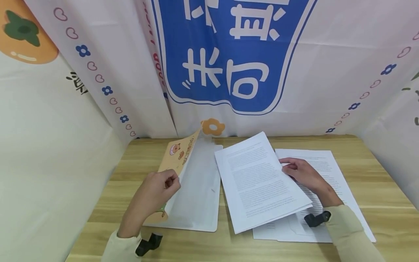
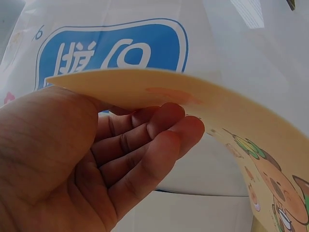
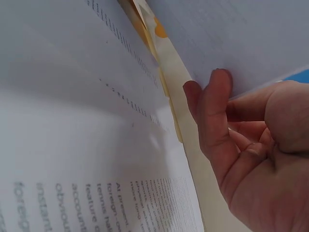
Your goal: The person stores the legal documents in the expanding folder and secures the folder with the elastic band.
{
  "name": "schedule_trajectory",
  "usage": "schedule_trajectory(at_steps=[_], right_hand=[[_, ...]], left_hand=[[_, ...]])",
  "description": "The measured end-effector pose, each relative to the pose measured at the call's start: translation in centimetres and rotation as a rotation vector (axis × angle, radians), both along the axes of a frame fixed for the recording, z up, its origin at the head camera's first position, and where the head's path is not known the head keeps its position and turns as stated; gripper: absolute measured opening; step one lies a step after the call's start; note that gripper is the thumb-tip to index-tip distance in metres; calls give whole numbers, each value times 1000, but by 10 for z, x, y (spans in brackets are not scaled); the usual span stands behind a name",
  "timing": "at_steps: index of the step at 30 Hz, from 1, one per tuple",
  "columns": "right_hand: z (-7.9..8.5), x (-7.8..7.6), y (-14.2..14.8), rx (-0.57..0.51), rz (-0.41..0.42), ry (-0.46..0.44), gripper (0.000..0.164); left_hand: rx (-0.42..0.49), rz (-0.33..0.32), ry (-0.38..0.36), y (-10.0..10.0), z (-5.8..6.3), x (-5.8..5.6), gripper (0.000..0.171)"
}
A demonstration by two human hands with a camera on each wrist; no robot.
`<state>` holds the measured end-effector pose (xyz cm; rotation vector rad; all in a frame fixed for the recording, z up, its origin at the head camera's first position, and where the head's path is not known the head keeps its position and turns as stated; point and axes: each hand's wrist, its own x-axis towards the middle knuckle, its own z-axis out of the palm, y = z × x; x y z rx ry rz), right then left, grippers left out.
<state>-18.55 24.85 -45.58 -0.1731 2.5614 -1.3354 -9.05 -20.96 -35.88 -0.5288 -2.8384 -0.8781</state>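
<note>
**Folder held open, papers not yet inside**

The left hand (image 1: 154,194) lifts the orange cover (image 1: 179,154) of a folder (image 1: 196,193) that lies on the tabletop (image 1: 376,189); the cover's edge sits between thumb and curled fingers (image 2: 159,140). The white inside of the folder is open and I see no sheet in it. The right hand (image 1: 304,174) pinches the right edge of a raised bundle of printed papers (image 1: 258,182), just right of the folder. More sheets (image 1: 340,189) lie flat under that hand. So, in my judgement, the opening is done and the putting in is left.

The cover shows cartoon animals; its writing is too small to read. The backdrop (image 1: 229,54) carries big white Chinese characters on blue, among them "可". On the papers, fragments such as "foreign" and "feature" show.
</note>
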Motion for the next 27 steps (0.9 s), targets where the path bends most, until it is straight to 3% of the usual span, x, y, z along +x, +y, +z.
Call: schedule_trajectory(at_steps=[13, 20, 27], right_hand=[[-1, 0, -5, -61, 16, -17, 41], [0, -1, -5, -142, 42, -84, 40], [-1, -1, -9, -115, 104, -58, 37]], left_hand=[[-7, 0, 13, 0, -1, 0, 19], [-9, 1, 13, -1, -1, 1, 20], [-12, -1, 23, 0, -1, 1, 20]])
